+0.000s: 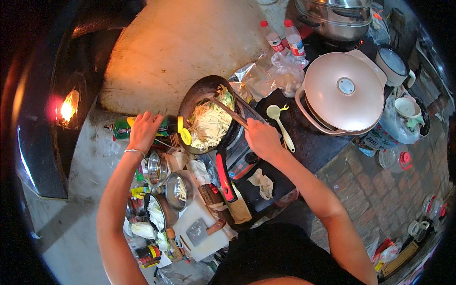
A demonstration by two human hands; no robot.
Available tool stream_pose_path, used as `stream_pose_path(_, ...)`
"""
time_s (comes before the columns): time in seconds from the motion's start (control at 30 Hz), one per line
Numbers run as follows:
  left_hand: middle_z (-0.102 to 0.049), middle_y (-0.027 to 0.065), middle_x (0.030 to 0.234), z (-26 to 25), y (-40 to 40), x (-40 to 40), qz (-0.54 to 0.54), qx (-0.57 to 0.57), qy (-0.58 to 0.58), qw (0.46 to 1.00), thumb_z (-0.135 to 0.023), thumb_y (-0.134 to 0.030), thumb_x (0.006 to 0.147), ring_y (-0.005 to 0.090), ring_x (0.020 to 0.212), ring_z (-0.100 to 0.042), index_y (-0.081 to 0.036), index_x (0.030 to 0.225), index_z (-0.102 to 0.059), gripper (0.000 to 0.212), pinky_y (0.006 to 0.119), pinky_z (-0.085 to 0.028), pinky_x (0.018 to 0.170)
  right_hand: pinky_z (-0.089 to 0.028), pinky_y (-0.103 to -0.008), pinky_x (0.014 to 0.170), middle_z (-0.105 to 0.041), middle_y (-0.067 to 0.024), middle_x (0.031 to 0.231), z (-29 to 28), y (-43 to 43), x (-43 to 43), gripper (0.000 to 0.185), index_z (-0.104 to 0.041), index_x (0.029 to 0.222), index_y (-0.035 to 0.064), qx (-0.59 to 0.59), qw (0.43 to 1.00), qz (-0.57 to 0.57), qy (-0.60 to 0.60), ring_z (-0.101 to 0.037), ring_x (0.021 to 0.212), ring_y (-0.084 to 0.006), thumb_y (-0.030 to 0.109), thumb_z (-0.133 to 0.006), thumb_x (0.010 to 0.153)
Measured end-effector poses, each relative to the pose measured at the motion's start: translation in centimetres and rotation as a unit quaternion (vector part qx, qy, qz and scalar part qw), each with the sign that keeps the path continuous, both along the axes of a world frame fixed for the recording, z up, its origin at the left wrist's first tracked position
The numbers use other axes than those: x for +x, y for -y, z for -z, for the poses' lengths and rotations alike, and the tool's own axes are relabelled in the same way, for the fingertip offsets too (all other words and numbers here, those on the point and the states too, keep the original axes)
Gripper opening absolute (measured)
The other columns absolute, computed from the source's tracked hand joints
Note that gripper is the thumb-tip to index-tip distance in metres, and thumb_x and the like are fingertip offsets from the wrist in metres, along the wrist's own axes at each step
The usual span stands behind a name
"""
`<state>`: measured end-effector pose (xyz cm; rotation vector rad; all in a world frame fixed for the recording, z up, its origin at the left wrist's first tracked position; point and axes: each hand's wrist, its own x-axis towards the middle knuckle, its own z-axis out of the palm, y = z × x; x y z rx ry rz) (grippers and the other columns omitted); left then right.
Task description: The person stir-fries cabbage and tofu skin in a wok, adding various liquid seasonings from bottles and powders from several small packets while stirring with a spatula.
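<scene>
My left hand (144, 130) grips a green bottle (122, 127) lying nearly level, with its yellow flip cap (185, 136) open at the left rim of a dark wok (192, 91). No stream from its mouth can be made out. Pale strips of food (212, 123) with some green bits fill much of the wok. In my right hand (263, 138) is a wooden utensil (229, 111), probably a spatula, its far end among the food. The wok sits on a portable cooker (237, 156). Its red and black handle (223, 174) points towards my body.
A cleaver (199, 231) lies on a white cutting board (185, 217). Metal bowls (176, 190) and a pot of white shreds (156, 213) crowd the left. Right of the wok are a cream ladle (281, 124) and a large lidded pan (331, 92). A fire (69, 107) burns far left.
</scene>
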<state>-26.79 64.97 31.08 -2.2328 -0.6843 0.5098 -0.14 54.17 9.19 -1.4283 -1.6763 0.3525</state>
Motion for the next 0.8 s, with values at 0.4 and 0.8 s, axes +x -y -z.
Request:
stream_pose_path(0.4,-0.056,0.0069,0.076,0.2,-0.6,-1.8,-0.04,-0.009,-0.018,0.999,-0.054,-0.008,0.069,0.0236,0.084,-0.05,-0.009,0.089,-0.054,0.021,0.033,-0.04,0.073,-0.049,-0.0381,0.049,-0.054,-0.0122,0.076,0.5,-1.6,-0.6,0.017,-0.048,0.083,0.0024,-0.033,0.994,-0.001,0.103,-0.061,0.064,-0.0271,0.016,-0.058,0.079)
stream_pose_path(0.8,-0.055,0.006,0.086,0.3,-0.1,0.3,-0.097,0.035,-0.004,0.995,-0.057,-0.01,0.066,0.0228,0.091,-0.046,-0.008,0.087,-0.058,0.022,0.037,-0.034,0.075,-0.039,-0.0406,0.088,-0.051,-0.0206,0.111,-12.6,-10.1,-15.3,0.081,-0.025,0.132,-0.0047,0.093,0.984,-0.149,-0.033,-0.052,0.101,-0.0355,0.016,-0.069,0.067)
